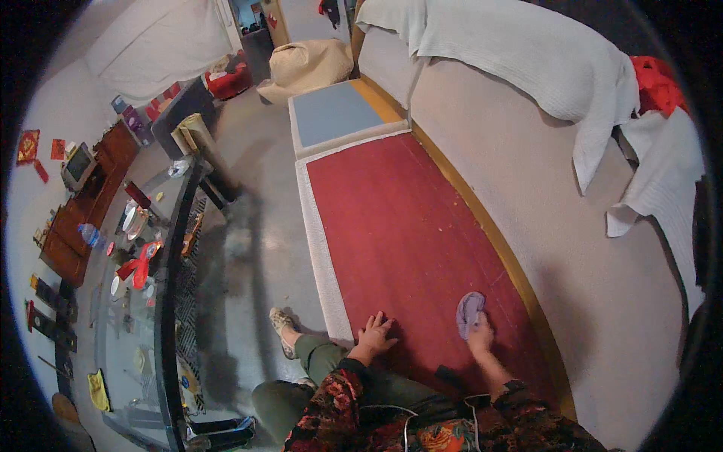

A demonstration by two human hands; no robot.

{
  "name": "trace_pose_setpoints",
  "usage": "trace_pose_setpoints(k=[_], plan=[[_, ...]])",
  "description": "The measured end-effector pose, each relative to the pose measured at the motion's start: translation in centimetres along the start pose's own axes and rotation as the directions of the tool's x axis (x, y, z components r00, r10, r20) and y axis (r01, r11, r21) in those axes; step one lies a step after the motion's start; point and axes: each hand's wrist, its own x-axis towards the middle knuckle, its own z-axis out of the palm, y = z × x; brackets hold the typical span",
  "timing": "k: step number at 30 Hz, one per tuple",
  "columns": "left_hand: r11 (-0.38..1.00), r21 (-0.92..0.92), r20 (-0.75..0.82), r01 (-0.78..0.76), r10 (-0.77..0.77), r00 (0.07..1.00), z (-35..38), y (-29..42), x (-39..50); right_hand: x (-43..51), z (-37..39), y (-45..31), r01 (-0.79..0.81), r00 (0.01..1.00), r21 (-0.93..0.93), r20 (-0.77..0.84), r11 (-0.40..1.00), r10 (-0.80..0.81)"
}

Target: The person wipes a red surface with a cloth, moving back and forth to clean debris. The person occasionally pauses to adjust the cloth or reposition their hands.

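My right hand [480,337] grips a bunched purple cloth [470,314] against the red surface [395,226] of the sofa base, near its wooden edge. Small pale crumbs dot that surface. To the left, my left hand [375,338] rests on the red surface with its fingers spread, holding nothing. It lies beside the pale fabric border [319,248]. A dark object [450,375] lies on the red surface between my forearms, partly hidden.
A glass-topped table [169,282] with dishes, red items and a yellow cloth [99,390] stands at left. The sofa backrest [486,118], draped with a white cover [525,56], runs along the right. A blue-grey panel [336,113] lies beyond the red surface.
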Motion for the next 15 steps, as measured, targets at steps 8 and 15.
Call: trace_pose_setpoints(k=[8, 15], plan=[[0.574, -0.799, -0.339, -0.178, -0.185, 0.922, -8.0, -8.8, -3.7, -4.0, 8.7, -10.8, 0.304, 0.858, 0.026, 0.426, 0.952, -0.285], [-0.112, -0.888, -0.182, -0.445, -0.804, 0.566, -10.5, -22.4, -16.8, -4.0, 6.1, -11.2, 0.236, 0.957, 0.274, 0.104, 0.932, -0.272]])
